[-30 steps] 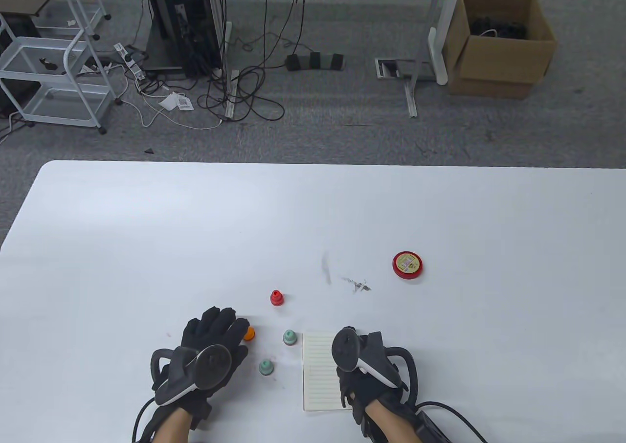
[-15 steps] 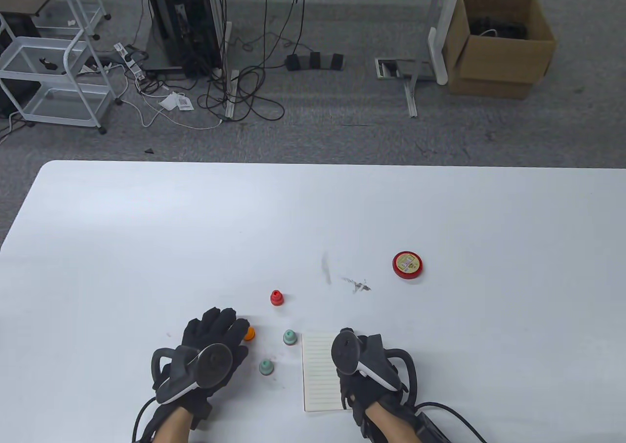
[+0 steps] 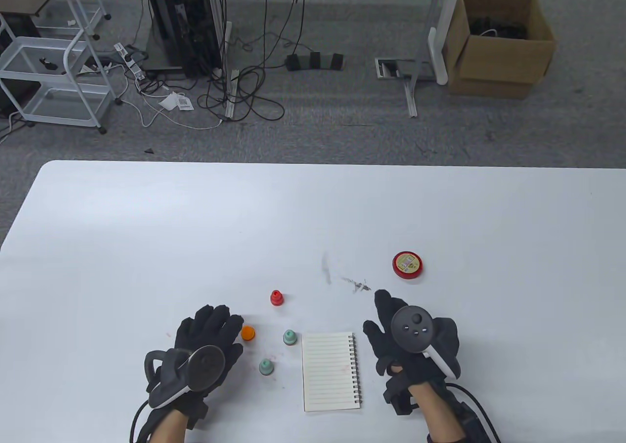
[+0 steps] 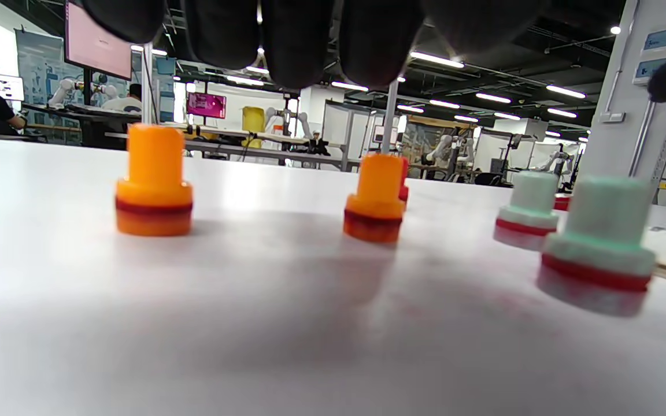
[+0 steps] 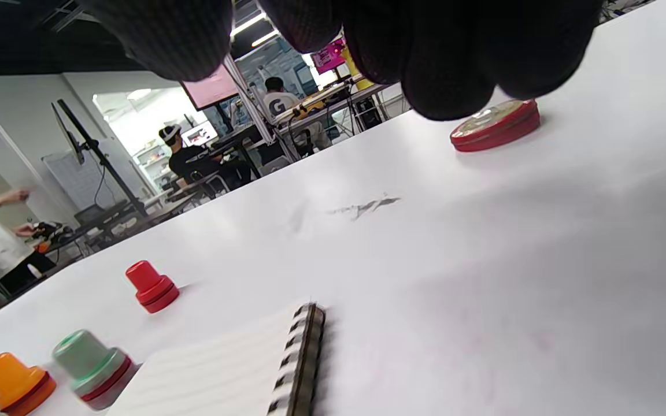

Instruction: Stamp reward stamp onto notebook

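A small lined spiral notebook (image 3: 328, 370) lies open at the table's front. Left of it stand two green stamps (image 3: 289, 337) (image 3: 265, 366), an orange stamp (image 3: 248, 333) and a red stamp (image 3: 277, 298). My left hand (image 3: 210, 321) is open and empty, palm down, just left of the orange stamp. The left wrist view shows a second orange stamp (image 4: 154, 182) under my fingers (image 4: 295, 40). My right hand (image 3: 386, 321) is open and empty, right of the notebook and clear of it. The notebook's spiral edge (image 5: 304, 358) shows in the right wrist view.
A round red ink tin (image 3: 408, 265) sits beyond my right hand and also shows in the right wrist view (image 5: 496, 125). Grey smudges (image 3: 357, 284) mark the white table (image 3: 146, 228). Off the far table edge, the floor holds cables and a cardboard box (image 3: 499, 37).
My right hand has moved right, off the notebook, and uncovered its spiral edge. My left hand has drawn slightly back and left, so the orange stamp shows in full.
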Motion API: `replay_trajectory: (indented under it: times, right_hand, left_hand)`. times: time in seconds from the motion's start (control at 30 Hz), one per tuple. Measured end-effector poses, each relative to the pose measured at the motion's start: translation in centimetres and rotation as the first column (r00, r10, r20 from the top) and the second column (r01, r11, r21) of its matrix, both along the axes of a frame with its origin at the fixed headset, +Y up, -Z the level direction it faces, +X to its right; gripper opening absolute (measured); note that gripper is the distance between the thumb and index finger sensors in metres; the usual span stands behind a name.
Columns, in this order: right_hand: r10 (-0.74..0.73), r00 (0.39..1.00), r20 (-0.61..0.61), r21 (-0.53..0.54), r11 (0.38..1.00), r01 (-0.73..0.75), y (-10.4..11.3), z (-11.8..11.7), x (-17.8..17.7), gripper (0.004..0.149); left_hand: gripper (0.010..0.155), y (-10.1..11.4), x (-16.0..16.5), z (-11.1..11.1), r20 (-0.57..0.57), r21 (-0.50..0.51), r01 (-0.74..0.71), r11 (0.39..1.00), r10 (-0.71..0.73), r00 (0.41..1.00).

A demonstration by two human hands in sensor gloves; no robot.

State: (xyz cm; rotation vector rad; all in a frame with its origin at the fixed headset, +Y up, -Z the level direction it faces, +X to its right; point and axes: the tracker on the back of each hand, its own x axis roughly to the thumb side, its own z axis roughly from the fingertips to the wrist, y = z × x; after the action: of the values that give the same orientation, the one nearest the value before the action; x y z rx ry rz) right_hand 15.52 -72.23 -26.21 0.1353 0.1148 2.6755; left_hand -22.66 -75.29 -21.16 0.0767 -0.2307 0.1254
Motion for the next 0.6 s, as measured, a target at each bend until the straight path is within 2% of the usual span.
replay_trajectory:
  times: [0.13, 0.23, 0.4, 0.6]
  right_hand:
    - [0.123, 0.992, -0.001, 0.001, 0.992, -0.123, 1.6, -3.0, 0.5, 0.071]
    - [0.185, 0.983, 0.002, 0.071, 0.980, -0.185, 2.5, -5.3, 0.9, 0.070]
    - [0.257, 0.966, 0.025, 0.010, 0.966, -0.257, 2.5, -8.7, 1.3, 0.070]
    - [0.348, 0.937, 0.019, -0.089, 0.934, -0.345, 1.1, -12.0, 1.5, 0.072]
  left_hand:
    - [0.062, 0.4, -0.2, 0.2, -0.009, 0.016, -0.021, 1.000, 0.021, 1.000]
    - [0.062, 0.6, -0.3, 0.2, -0.012, 0.021, -0.022, 1.000, 0.022, 1.000]
    - [0.062, 0.5, -0.3, 0.2, -0.012, 0.023, -0.021, 1.000, 0.021, 1.000]
    - [0.061, 0.5, -0.3, 0.2, -0.013, 0.024, -0.011, 1.000, 0.011, 1.000]
